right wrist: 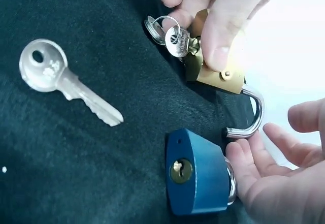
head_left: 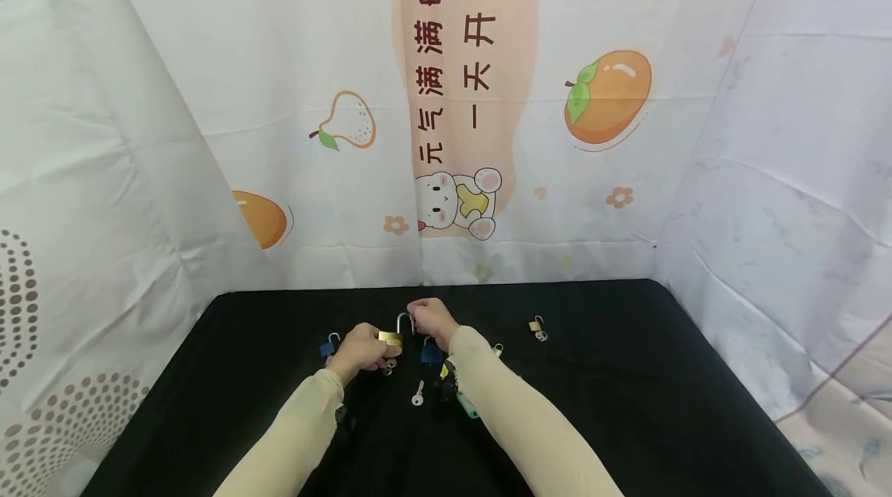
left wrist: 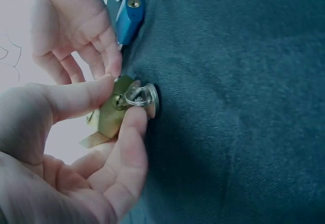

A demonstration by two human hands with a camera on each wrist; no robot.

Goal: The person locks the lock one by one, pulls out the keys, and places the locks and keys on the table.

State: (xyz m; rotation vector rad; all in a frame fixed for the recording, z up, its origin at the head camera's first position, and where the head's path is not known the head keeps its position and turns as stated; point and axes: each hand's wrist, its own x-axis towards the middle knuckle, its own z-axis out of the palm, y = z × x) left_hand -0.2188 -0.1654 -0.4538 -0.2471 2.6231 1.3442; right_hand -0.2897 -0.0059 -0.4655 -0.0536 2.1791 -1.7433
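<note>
My left hand grips a brass padlock between thumb and fingers. A key sits in its keyhole, with a ring and more keys hanging from it. The shackle is swung out, one end free of the body. Close by the shackle is my right hand, its fingers loosely bent against the free end and the thumb apart from them. Just below the right hand stands a blue padlock, its keyhole showing. A loose silver key lies on the black cloth.
Another blue padlock, shackle raised, lies left of my left hand. A small brass padlock with keys lies far right. Beside my right forearm are a yellow item and a green item, partly hidden. Black cloth covers the table.
</note>
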